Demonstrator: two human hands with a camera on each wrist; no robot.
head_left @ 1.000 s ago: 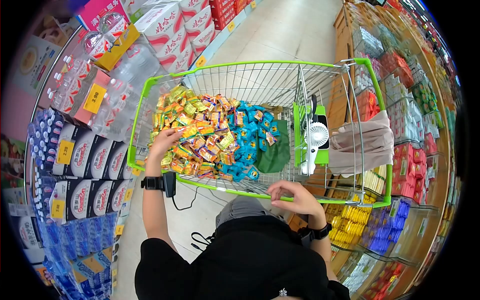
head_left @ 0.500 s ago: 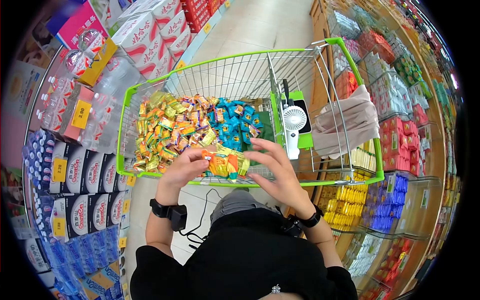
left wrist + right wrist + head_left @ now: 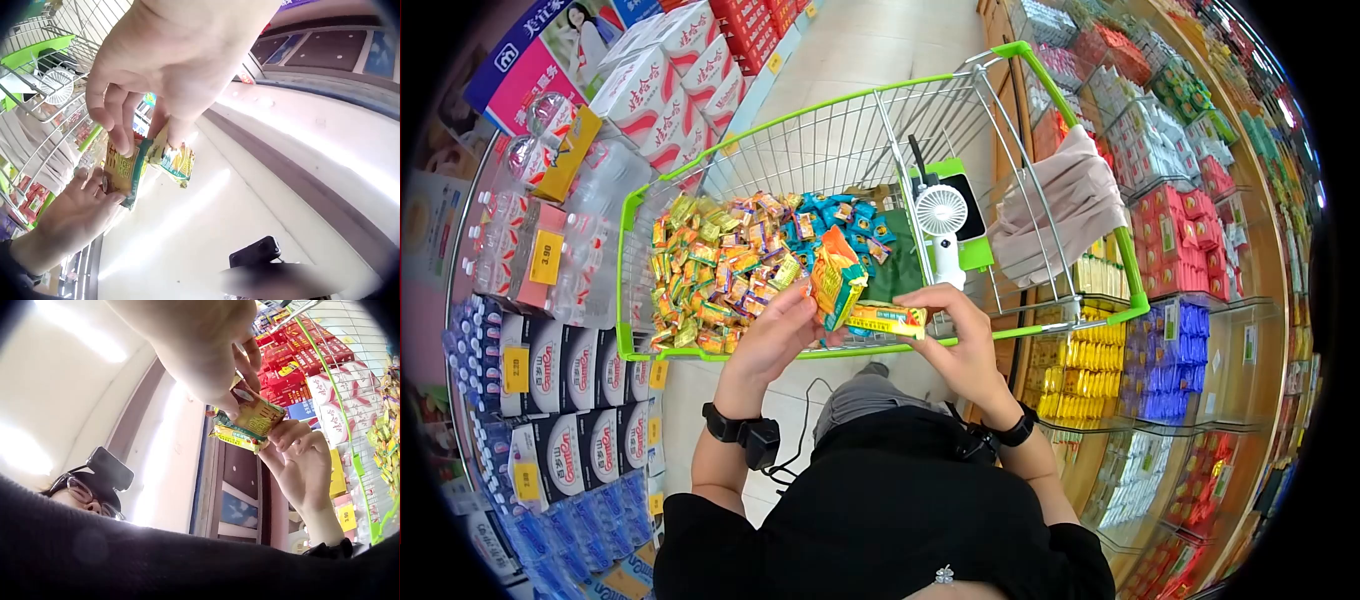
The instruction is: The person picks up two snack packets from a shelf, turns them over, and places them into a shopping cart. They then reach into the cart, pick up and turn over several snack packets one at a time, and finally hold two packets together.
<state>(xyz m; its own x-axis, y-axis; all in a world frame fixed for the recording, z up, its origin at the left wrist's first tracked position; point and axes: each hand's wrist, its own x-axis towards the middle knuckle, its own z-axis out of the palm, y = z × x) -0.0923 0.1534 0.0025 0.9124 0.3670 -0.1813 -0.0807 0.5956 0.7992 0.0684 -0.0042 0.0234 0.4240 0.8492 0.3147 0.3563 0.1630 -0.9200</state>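
Observation:
Low over the near side of the shopping cart, both hands hold small snack packets. My left hand pinches an orange and green packet that stands tilted up. A yellow packet lies below and beside it, its right end between the thumb and fingers of my right hand. In the left wrist view the gold and green packet spans the two hands' fingertips, with a yellow-green packet against it. Loose orange and yellow packets fill the cart's left part, next to blue packets.
A white handheld fan stands at the cart's divider, and a beige cloth hangs over its right end. Bottled water and cartons line the left side. Shelves of wrapped packets run along the right.
My left hand has come from the pile toward my body with packets, and my right hand has moved in and taken hold of one. The cart has shifted left in view.

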